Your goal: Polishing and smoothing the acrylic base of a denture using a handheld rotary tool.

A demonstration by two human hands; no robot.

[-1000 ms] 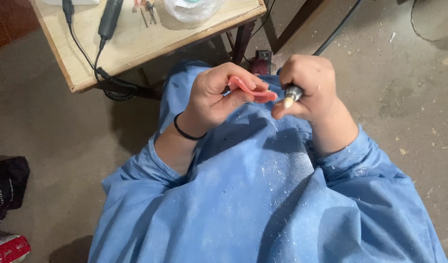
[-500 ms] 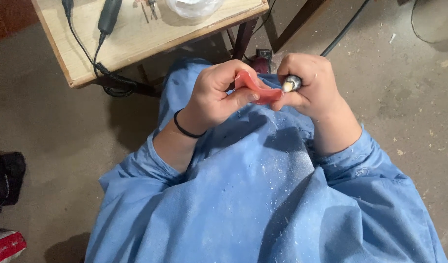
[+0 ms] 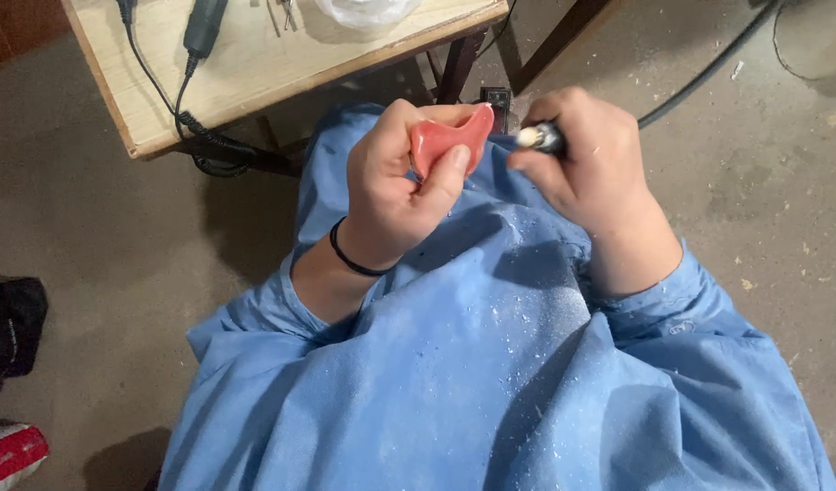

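Hands working over a lap draped in a dust-flecked blue gown: the left hand, a black band circling its wrist, is curling shut around a pink, curved acrylic dental plate, thumb pressing its face and fingers wrapping behind. The right hand is closing tight on a slim metal rotary handpiece, whose pale tip is sitting just beside the plate's right edge; whether they touch is unclear. A dark cable is trailing across the concrete floor. A light wooden surface above is carrying a black corded tool.
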